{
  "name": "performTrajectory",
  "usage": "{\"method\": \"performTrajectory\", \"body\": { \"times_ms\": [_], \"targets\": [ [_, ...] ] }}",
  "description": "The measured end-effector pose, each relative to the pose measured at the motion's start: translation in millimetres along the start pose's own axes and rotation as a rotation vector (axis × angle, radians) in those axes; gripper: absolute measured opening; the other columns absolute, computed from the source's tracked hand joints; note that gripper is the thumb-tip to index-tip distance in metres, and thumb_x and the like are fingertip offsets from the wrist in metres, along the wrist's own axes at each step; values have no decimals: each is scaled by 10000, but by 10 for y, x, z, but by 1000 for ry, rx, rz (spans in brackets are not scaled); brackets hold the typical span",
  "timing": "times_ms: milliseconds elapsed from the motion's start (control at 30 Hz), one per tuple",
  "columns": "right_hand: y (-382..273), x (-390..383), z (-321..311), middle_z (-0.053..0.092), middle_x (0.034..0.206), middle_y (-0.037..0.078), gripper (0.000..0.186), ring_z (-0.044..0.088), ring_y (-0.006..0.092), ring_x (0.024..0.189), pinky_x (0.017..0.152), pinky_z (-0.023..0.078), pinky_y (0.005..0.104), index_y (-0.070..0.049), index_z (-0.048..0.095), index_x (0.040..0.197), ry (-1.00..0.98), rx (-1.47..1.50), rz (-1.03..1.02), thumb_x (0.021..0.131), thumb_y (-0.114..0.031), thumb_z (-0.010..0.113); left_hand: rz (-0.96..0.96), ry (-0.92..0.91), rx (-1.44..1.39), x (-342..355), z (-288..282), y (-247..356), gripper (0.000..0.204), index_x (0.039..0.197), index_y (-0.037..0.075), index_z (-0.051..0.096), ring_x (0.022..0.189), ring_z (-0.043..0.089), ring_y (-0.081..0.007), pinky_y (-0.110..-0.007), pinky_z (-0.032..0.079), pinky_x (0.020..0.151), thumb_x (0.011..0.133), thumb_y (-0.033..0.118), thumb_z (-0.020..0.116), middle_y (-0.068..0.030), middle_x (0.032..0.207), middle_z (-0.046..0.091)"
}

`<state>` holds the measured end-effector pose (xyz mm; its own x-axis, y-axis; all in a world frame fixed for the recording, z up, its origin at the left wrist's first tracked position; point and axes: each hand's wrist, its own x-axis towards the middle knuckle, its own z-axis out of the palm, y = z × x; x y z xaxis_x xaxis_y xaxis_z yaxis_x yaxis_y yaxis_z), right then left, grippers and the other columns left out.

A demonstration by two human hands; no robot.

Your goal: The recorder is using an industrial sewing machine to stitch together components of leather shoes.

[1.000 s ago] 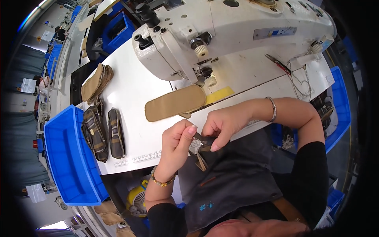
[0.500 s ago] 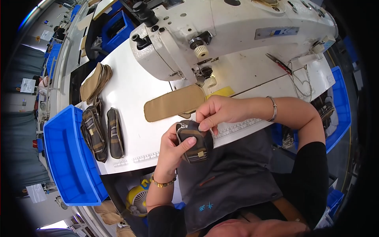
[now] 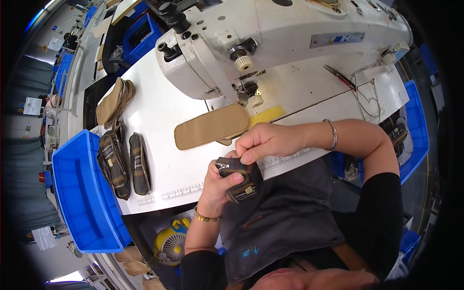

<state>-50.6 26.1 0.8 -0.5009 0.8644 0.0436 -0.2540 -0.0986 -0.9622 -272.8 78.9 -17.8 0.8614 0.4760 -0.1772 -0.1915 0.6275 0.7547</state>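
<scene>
Just over the table's front edge, my left hand (image 3: 216,182) grips a dark striped zippered pouch (image 3: 244,186), its thumb pressed on the striped side. The fingers of my right hand (image 3: 261,145) pinch the pouch's upper edge, by the end of the zipper. A tan oval fabric panel (image 3: 210,126) lies flat beyond my hands, beneath the sewing machine (image 3: 203,67) head. To the left lie two more striped pouches: a wider pouch (image 3: 115,162) and a narrow pouch (image 3: 140,164). Behind them sits a stack of tan panels (image 3: 115,102).
A blue bin (image 3: 82,193) stands against the table's left edge, another blue bin (image 3: 416,130) at the right. Red-handled snips (image 3: 340,77) lie beside a loose cord (image 3: 368,99). A yellow fan (image 3: 171,241) is below the table. A printed ruler strip (image 3: 290,158) runs along the front edge.
The pouch has tilted and folded in my hands, so its dark top edge now shows. My left hand has shifted slightly right; my right hand has moved slightly left and down.
</scene>
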Motion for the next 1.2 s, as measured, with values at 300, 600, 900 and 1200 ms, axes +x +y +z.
{"method": "performTrajectory", "body": {
  "times_ms": [300,600,900,1200],
  "targets": [
    [31,-39,34,625,766,-13,248,555,72,695,663,470,262,-29,637,894,-34,-26,169,988,-253,591,75,193,391,-159,-26,135,330,941,21,614,750,534,-38,-196,445,678,1024,338,580,16,839,634],
    [94,-100,129,634,745,75,203,595,199,664,589,432,335,-33,660,861,-28,-503,-128,942,-206,590,-174,252,626,-231,113,566,139,950,30,587,734,489,-26,-184,410,671,1005,155,612,31,832,600],
    [127,-103,-20,662,1031,45,142,626,163,658,513,489,314,-76,643,939,111,-1464,-501,848,-184,657,-122,181,811,-62,121,651,54,977,3,572,777,547,-56,-217,455,715,997,52,578,-2,850,609],
    [272,19,-102,652,1005,131,371,660,189,598,458,498,330,-35,663,1175,519,-1810,-217,823,-143,615,-341,-341,1334,803,60,1339,40,916,-4,607,757,578,-98,-251,472,722,924,28,630,-33,809,637]
  ]
}}
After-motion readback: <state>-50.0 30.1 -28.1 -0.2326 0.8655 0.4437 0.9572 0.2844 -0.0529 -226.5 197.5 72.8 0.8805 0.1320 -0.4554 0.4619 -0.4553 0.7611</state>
